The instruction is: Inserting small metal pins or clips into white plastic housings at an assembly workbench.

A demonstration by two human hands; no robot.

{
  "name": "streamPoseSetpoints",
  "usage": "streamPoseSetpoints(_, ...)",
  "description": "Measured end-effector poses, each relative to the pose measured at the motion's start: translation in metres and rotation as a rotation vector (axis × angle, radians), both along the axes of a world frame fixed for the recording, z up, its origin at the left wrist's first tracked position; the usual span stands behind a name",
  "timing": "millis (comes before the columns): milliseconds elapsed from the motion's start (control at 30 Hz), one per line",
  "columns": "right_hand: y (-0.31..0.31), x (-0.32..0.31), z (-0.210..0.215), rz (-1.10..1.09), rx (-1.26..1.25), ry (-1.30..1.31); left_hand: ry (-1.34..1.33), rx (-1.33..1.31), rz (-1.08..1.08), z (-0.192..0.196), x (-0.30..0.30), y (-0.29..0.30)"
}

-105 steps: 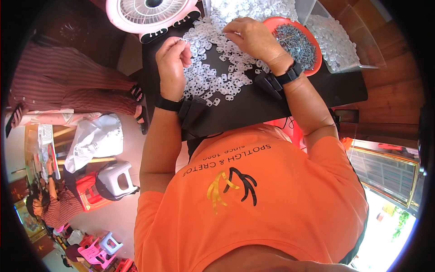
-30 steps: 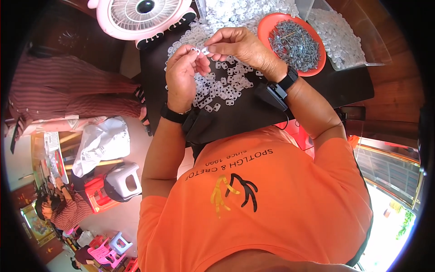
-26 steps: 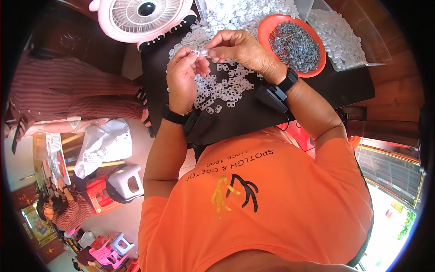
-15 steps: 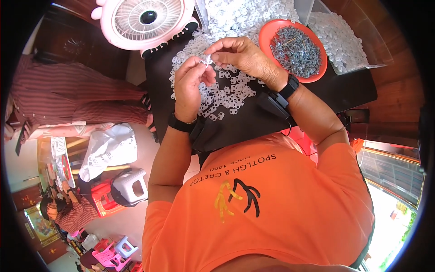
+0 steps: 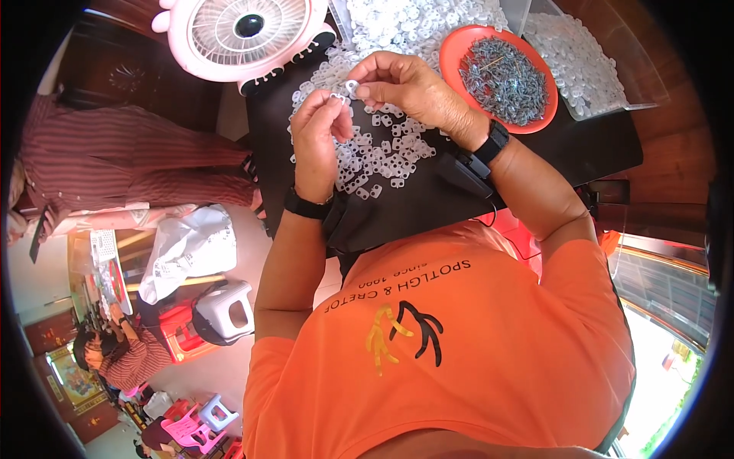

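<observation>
Over the dark table, my left hand (image 5: 317, 138) is closed, thumb and forefinger pinching a small white plastic piece (image 5: 337, 97). Just up and to the right of it, my right hand (image 5: 409, 88) pinches another small white plastic piece (image 5: 351, 86) with a round hole in it. A narrow gap parts the two sets of fingertips. Beneath both hands spreads a loose pile of white plastic pieces with holes (image 5: 394, 157). Beyond my right wrist stands a red plate (image 5: 451, 53) heaped with small grey nail-like pieces (image 5: 505, 84).
A pink fan (image 5: 248, 27) stands at the far left of the table (image 5: 428, 203). Clear bins of white pieces (image 5: 573, 61) stand at the back and far right. To my left are a person in striped clothes (image 5: 138, 161), a white sack (image 5: 191, 252) and plastic stools (image 5: 225, 310).
My fingertips, earlier together around the white plastic, have drawn slightly apart. My right hand has shifted up a little, and a white piece now shows in each hand.
</observation>
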State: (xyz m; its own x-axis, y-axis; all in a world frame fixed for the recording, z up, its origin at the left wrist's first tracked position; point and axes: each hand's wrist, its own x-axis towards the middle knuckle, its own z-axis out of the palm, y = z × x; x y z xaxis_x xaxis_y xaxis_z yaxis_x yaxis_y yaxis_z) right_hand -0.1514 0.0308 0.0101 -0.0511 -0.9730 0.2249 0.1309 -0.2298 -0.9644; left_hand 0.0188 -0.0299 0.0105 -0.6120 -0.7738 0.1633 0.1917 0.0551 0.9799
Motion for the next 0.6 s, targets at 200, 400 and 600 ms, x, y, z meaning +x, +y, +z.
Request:
streamPoseSetpoints(200,-0.0004,-0.0027,-0.0018,-0.035,-0.001,0.010,-0.067,-0.004,-0.005,0.0032,0.0000,0.0039)
streamPoseSetpoints(400,-0.0001,-0.0036,-0.0001,-0.056,0.003,0.054,-0.132,-0.062,0.035,0.0021,-0.0008,0.0048)
streamPoseSetpoints(600,0.0002,-0.0028,-0.0002,-0.046,0.009,0.037,-0.120,-0.070,0.050,0.0010,-0.0017,0.0047)
